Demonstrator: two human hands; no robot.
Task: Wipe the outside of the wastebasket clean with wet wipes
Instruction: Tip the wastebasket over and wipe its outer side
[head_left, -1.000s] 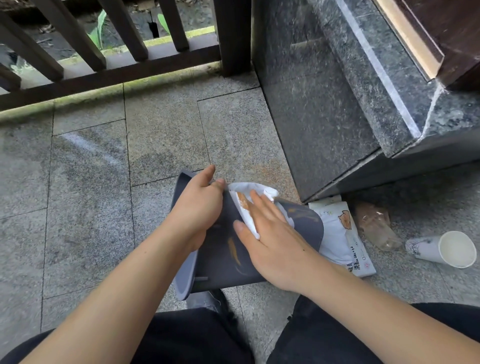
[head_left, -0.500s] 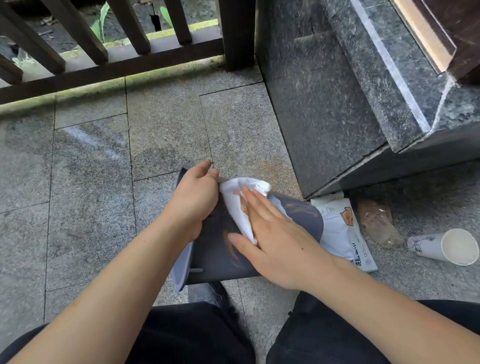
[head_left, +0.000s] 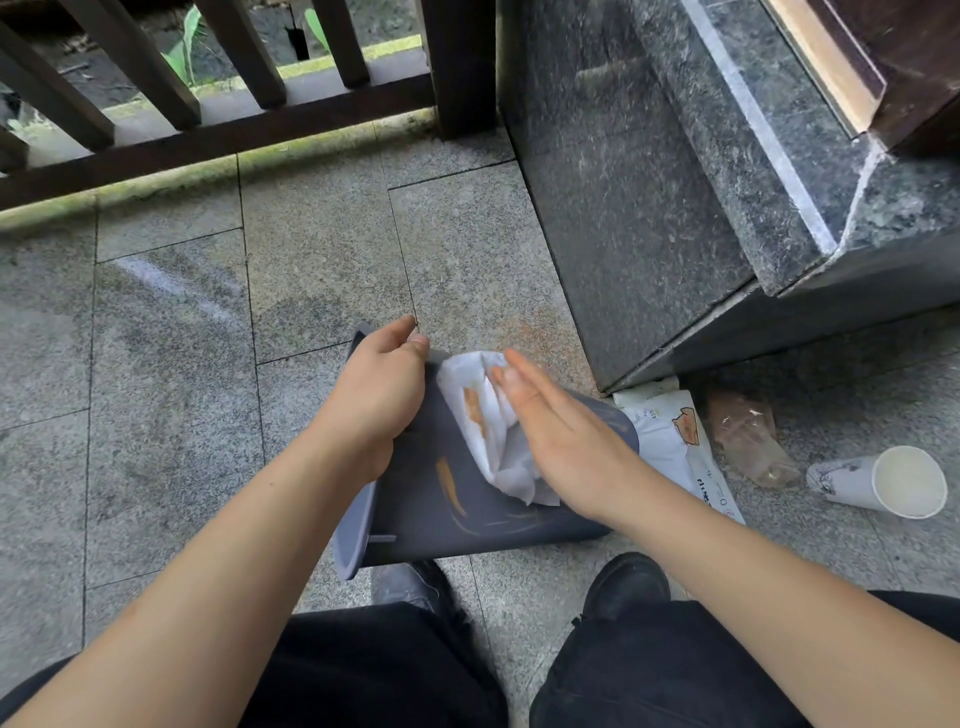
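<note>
A dark grey wastebasket lies on its side on the stone floor, its rim toward the left. Orange-brown smears mark its outer wall. My left hand grips the basket's upper edge near the rim. My right hand lies flat, fingers together, pressing a crumpled white wet wipe against the basket's side. The wipe carries an orange stain and sticks out on both sides of my palm.
A white wet wipe pack lies just right of the basket. Beyond it lie a crumpled clear plastic cup and a tipped paper cup. A dark granite step rises at right; a wooden railing runs along the back.
My right hand has slid the wipe along the basket's side and turned more edge-on, and more of the wipe now shows below my palm. The left hand keeps its grip.
</note>
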